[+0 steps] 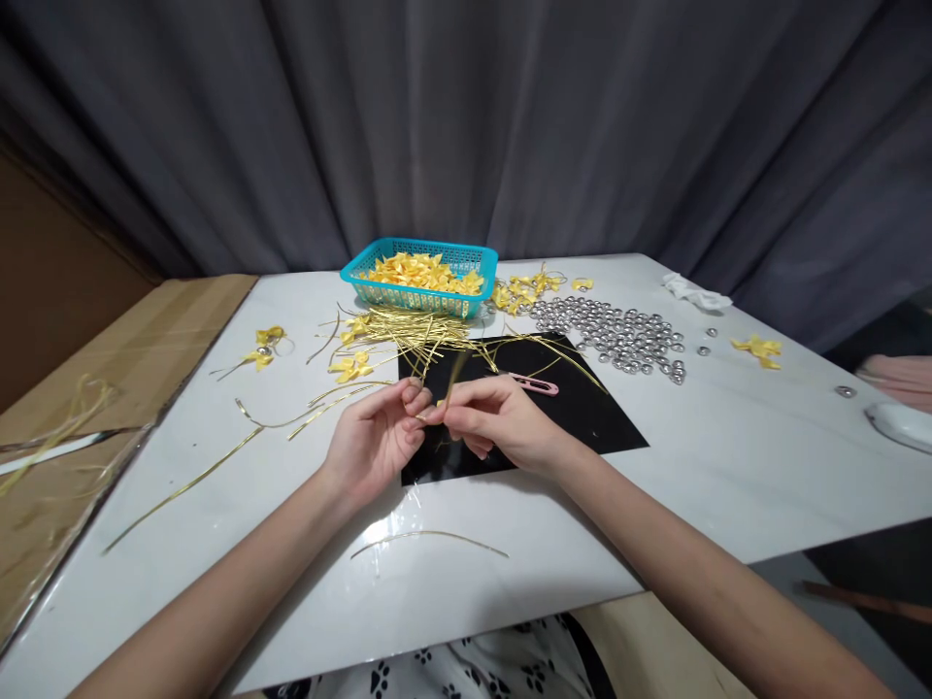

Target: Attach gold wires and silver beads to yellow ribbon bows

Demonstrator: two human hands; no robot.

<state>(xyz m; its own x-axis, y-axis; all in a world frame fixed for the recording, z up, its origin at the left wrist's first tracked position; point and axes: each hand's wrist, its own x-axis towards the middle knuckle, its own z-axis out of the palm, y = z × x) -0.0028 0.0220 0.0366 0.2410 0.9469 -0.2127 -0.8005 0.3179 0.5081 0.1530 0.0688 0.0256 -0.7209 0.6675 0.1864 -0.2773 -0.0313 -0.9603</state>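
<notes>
My left hand [375, 442] and my right hand [510, 422] meet over a black sheet [597, 422]. The thumb and forefinger of the right hand pinch a thin gold cord [456, 377], whose blurred end stands up above the fingers. At the left fingertips, which are curled and closed, a short bit of the gold cord shows; the rest is hidden by the fingers. Just beyond the hands lies a heap of gold cords [415, 328]. A pink slotted tool [537, 385] lies behind the right hand, partly covered by it.
A turquoise basket [349, 276] of yellow ribbon flowers [422, 274] stands at the back. Silver beads [618, 333] spread to its right. Loose gold strands [182, 490] and a yellow flower [758, 349] lie on the white table [291, 602]. Cardboard [175, 330] borders the left.
</notes>
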